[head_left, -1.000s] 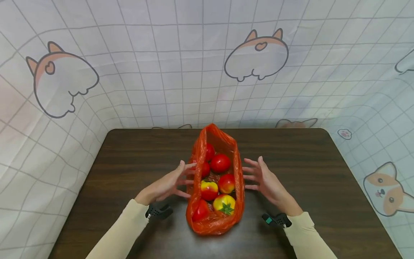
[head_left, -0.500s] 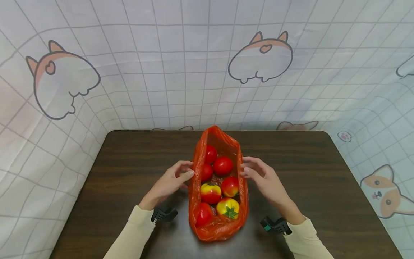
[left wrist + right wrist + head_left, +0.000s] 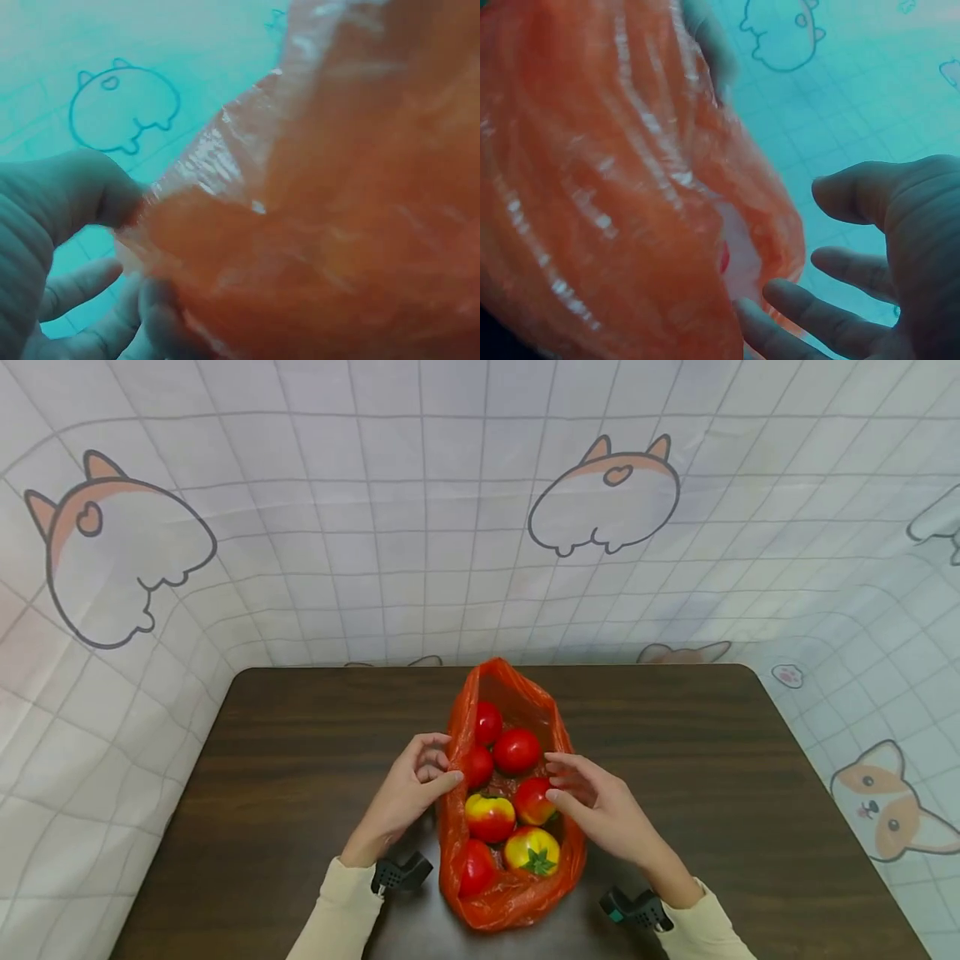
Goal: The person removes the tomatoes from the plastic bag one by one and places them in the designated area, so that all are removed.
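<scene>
An orange-red plastic bag stands upright on the table with its mouth open upward. Inside lie several round fruits: plain red tomatoes such as this tomato, two red-and-yellow fruits like this fruit, and a yellow fruit with a green star-shaped calyx. At the bag's left rim my left hand pinches the plastic between thumb and curled fingers, seen closely in the left wrist view. My right hand hovers over the right rim, its fingers loosely bent and spread, gripping nothing; thumb and fingers stand apart in the right wrist view.
The dark wood-grain table has rounded far corners. Behind it and to both sides hangs a white gridded cloth printed with cartoon corgis. A black device sits on each wrist.
Both hands have come inward to the bag; the left thumb has closed on its left rim. The right hand has moved from outside the bag to above its right rim.
</scene>
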Motion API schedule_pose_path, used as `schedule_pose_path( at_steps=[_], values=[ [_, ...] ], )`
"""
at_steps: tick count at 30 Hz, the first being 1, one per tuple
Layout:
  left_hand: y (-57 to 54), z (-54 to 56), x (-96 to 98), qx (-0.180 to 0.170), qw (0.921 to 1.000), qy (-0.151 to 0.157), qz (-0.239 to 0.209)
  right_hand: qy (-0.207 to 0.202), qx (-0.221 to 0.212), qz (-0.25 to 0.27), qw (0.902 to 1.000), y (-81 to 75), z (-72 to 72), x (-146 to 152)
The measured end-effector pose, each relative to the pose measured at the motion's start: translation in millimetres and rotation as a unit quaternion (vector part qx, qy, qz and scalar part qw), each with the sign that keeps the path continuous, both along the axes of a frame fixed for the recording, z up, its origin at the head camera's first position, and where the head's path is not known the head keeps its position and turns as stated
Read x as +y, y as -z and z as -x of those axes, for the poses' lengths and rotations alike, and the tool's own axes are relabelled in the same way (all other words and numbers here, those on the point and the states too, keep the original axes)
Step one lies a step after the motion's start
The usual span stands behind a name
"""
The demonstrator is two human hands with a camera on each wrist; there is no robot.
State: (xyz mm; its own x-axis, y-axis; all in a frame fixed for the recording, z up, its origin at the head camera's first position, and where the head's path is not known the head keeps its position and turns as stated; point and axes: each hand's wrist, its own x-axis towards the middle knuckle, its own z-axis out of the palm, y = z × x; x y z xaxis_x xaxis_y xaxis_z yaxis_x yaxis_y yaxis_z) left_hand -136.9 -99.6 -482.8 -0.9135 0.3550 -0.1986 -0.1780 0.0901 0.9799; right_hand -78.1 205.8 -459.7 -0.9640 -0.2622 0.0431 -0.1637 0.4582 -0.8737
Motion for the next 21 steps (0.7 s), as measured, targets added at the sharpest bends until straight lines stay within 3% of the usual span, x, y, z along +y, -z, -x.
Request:
schedule_pose_path(
  at_steps=[8,21],
  values=[
    [3.0,0.7,-12.0,-0.024,0.9987,0.003,-0.046,0.026,-0.008,-0.02,0.9994,12.8,-0.2,4],
    [8.0,-1.1,-14.2,-0.038,0.9943,0.041,-0.091,0.061,-0.031,-0.015,0.9975,28.1,-1.6,7]
  ],
)
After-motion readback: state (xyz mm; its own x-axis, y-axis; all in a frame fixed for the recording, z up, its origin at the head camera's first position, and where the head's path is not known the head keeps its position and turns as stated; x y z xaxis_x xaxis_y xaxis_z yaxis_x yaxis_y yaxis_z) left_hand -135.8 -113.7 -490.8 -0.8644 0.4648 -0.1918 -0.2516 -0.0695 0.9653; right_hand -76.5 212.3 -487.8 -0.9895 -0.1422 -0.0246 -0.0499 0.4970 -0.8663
